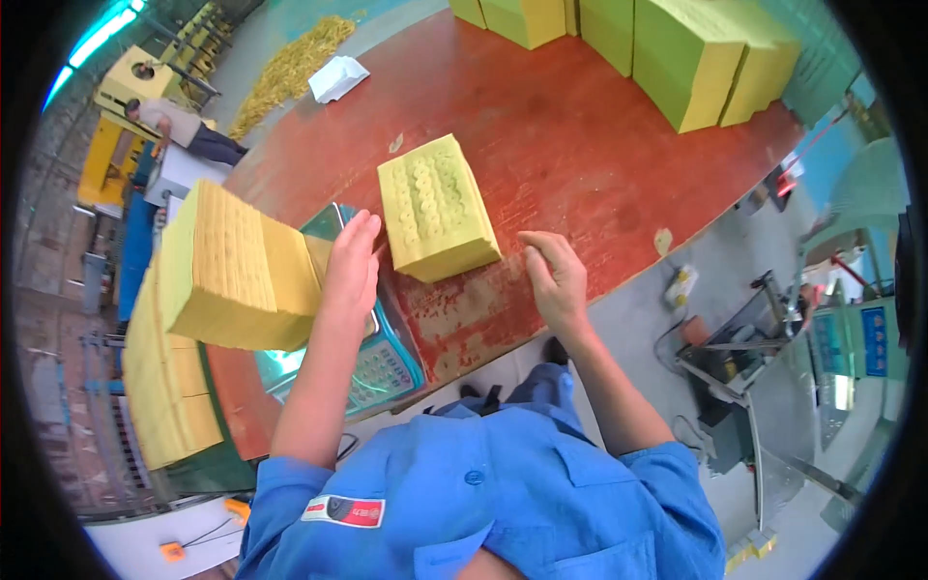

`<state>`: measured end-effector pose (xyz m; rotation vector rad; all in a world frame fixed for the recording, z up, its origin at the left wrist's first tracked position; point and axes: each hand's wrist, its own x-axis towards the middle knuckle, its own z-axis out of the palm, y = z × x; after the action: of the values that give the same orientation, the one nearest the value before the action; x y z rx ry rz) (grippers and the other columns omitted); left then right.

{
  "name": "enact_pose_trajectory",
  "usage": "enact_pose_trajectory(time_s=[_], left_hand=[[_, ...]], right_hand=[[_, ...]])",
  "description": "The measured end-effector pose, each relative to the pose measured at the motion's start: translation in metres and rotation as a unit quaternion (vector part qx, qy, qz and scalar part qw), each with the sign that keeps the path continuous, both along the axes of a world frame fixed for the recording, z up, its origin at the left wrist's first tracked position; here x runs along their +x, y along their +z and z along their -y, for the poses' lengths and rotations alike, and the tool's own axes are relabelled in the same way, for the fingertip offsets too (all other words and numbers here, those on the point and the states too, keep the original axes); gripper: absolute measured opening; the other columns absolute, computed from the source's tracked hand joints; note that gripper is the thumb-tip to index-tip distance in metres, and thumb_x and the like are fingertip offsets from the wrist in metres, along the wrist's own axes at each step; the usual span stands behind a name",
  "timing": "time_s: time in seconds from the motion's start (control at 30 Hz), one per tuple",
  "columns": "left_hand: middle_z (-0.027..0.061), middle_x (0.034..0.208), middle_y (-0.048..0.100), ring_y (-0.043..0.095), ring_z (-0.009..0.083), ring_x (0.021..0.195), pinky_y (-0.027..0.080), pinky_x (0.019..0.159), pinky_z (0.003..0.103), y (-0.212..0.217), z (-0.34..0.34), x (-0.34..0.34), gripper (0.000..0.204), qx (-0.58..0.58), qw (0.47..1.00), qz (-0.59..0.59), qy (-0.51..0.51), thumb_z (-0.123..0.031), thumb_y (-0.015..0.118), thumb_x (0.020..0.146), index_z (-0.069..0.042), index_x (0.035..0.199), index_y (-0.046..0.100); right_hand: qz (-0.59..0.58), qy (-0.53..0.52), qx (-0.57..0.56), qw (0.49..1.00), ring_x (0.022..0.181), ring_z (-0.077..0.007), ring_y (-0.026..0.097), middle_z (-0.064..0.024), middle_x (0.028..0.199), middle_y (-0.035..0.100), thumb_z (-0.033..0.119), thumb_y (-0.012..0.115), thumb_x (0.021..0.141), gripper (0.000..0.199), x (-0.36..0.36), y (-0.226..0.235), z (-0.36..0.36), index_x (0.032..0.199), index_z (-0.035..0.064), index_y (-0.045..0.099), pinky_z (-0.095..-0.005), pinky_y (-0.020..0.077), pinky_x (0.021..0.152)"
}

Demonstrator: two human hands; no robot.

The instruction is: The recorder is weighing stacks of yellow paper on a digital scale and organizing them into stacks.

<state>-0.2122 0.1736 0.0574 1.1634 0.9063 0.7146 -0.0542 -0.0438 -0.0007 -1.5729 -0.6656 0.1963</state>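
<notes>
A block of stacked yellow paper sheets (437,208) lies on the red tabletop in front of me, its top sheet marked with rows of round, coin-like impressions. Beside its left side, my left hand (356,259) is held upright with straight fingers and nothing in it. My right hand (558,280) hovers off the block's right corner, thumb apart from loosely bent fingers, also empty. Behind my left forearm a teal digital scale (382,365) with a keypad is partly hidden. A tall pile of yellow paper (242,275) rests on or over the scale; its base is partly hidden.
The red table (570,145) has a curved outer edge. Large yellow paper stacks (677,68) line its far right, and a crumpled white packet (337,79) lies at the far left edge. Another person (188,130) stands by machinery at left. A metal-framed machine (744,358) is at right.
</notes>
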Motion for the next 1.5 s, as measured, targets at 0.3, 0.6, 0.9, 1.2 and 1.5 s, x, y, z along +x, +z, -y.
enact_pose_trajectory(time_s=[0.3,0.6,0.9,1.2,1.5], left_hand=[[0.0118,0.114,0.065,0.065,0.022,0.102,0.054,0.09,0.036,-0.003,-0.011,0.043,0.027,-0.116,0.991,-0.07,0.004,-0.017,0.052,0.1,0.002,0.119,0.056],[0.01,0.115,0.065,0.065,0.0197,0.101,0.053,0.09,0.033,-0.012,-0.005,0.04,0.027,-0.063,0.992,-0.097,0.04,-0.016,0.052,0.1,0.001,0.12,0.056],[0.0099,0.112,0.066,0.065,0.0192,0.1,0.053,0.089,0.034,-0.005,-0.005,0.041,0.028,-0.066,0.992,-0.104,0.041,-0.019,0.053,0.1,0.001,0.119,0.057],[0.0135,0.129,0.059,0.058,0.0227,0.118,0.047,0.101,0.037,0.016,0.03,0.045,0.041,-0.134,0.989,-0.042,0.04,-0.028,0.042,0.105,0.002,0.131,0.049],[0.0153,0.135,0.054,0.055,0.0249,0.123,0.044,0.105,0.039,0.016,0.038,0.044,0.042,-0.168,0.985,-0.004,0.036,-0.025,0.038,0.106,0.003,0.136,0.043]], right_hand=[[-0.038,0.148,0.038,0.988,0.084,-0.0251,0.064,-0.0139,0.09,0.066,0.011,0.062,0.089,0.022,0.047,0.0,-0.026,0.107,0.0,0.067,-0.0338,0.0506,0.075],[0.0,0.167,0.064,0.984,0.081,-0.0296,0.061,-0.0126,0.086,0.063,0.01,0.067,0.082,0.021,0.044,0.007,-0.034,0.103,0.0039,0.067,-0.0397,0.0485,0.074],[0.054,0.165,0.063,0.983,0.079,-0.0282,0.059,-0.0104,0.082,0.061,0.007,0.069,0.079,0.02,0.049,0.014,-0.032,0.099,0.0058,0.067,-0.0379,0.0446,0.071],[0.025,0.189,0.051,0.98,0.085,-0.0286,0.059,-0.0108,0.088,0.062,0.002,0.066,0.078,0.028,0.041,0.004,-0.022,0.106,0.0047,0.066,-0.0387,0.0467,0.075],[-0.015,0.184,0.086,0.979,0.09,-0.032,0.06,-0.0151,0.097,0.061,-0.002,0.061,0.079,0.036,0.029,0.0,-0.018,0.115,0.0012,0.063,-0.0398,0.05,0.079]])
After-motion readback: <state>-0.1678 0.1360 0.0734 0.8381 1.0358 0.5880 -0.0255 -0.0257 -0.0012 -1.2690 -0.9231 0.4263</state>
